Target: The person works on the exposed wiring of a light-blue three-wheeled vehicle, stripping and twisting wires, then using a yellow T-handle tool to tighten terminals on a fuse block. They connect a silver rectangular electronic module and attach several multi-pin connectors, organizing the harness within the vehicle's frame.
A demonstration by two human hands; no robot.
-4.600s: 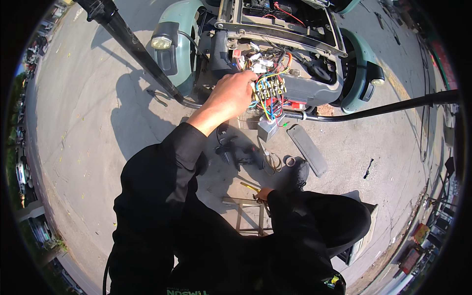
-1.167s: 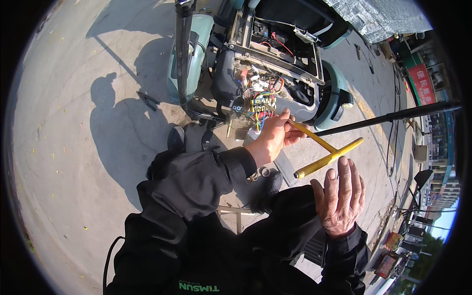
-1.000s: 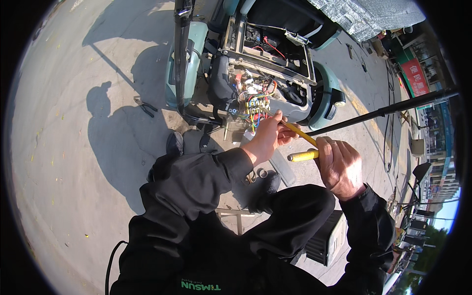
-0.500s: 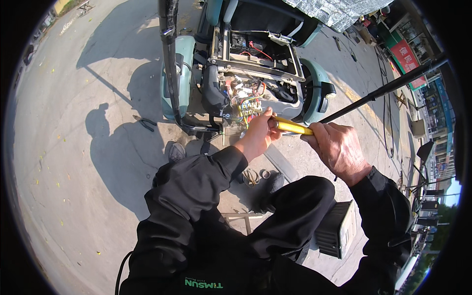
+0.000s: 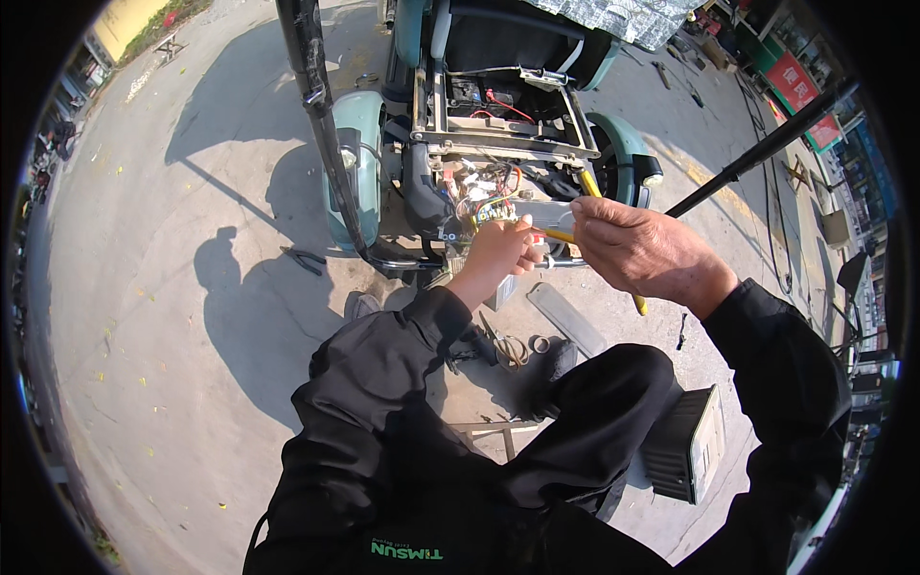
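Observation:
My left hand [image 5: 500, 254] is closed around the narrow end of a yellow T-handled tool, close against the terminal block [image 5: 494, 214] among colored wires [image 5: 484, 187]; the tool's tip is hidden. My right hand [image 5: 642, 249] grips the yellow crossbar [image 5: 589, 182], whose two ends stick out above and below the fist. Both hands are in front of the open body of a teal electric vehicle [image 5: 350, 177], with its metal frame [image 5: 508, 144] exposed and red cables behind it.
Black tubes [image 5: 316, 96] rise left and right [image 5: 738, 163]. On the pavement lie pliers [image 5: 302, 259], a coiled strap [image 5: 513, 350], a tape roll [image 5: 540, 343] and a grey panel [image 5: 565, 321]. A dark case [image 5: 685, 441] stands by my right knee; silver sheeting [image 5: 618, 19] is behind the vehicle.
My right hand went from open to gripping the handle, then moved up and right, turning the crossbar from sideways to nearly upright. My left hand stays at the tool's narrow end.

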